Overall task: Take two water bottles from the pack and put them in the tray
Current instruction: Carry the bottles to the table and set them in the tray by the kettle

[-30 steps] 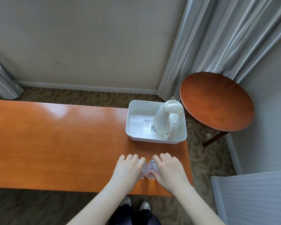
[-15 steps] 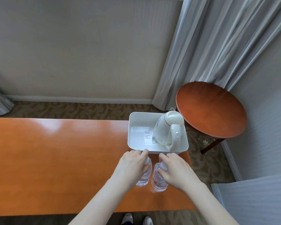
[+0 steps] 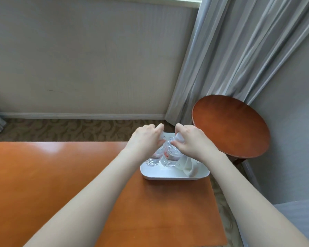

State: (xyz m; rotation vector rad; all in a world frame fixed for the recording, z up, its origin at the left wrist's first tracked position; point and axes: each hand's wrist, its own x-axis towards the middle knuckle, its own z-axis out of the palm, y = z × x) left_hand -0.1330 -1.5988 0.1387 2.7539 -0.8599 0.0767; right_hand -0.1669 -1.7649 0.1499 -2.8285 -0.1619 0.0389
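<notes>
Two clear water bottles stand side by side in the left half of the white tray (image 3: 168,176), which sits at the right end of the orange table. My left hand (image 3: 144,139) grips the left bottle (image 3: 153,158) by its cap. My right hand (image 3: 191,139) grips the right bottle (image 3: 169,157) by its cap. Both bottle bases are low inside the tray; whether they rest on its floor I cannot tell. The pack is out of view.
A white kettle (image 3: 187,166) stands in the tray's right half, mostly hidden under my right wrist. A round wooden side table (image 3: 230,125) stands to the right, with grey curtains (image 3: 239,50) behind it. The orange table (image 3: 52,175) stretches leftward.
Both hands have carried the bottles forward from the table's near edge and into the tray, beside the kettle. The camera has tilted up and moved closer.
</notes>
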